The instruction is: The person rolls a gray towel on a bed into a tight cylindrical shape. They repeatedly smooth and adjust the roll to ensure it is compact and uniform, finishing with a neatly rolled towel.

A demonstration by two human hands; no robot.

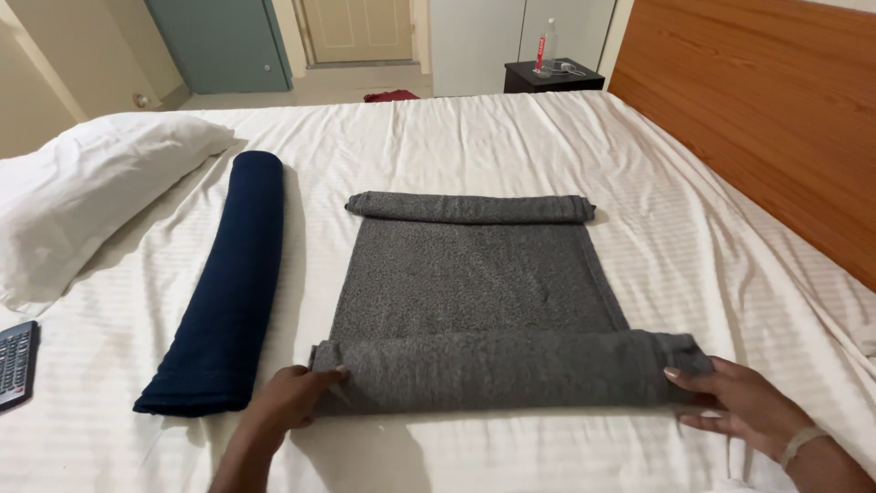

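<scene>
We only get a sliver of the remote control (16,363), cut by the left edge. Pillow (87,196) is cropped there too. Right hand (744,402) loses its wrist at the bottom edge; its fingertips tuck behind the grey towel (484,301) roll. The bottle (546,44) on the nightstand (552,77) is too small to make out.

Head camera, close above bed (639,228), looking down and forward.
</scene>
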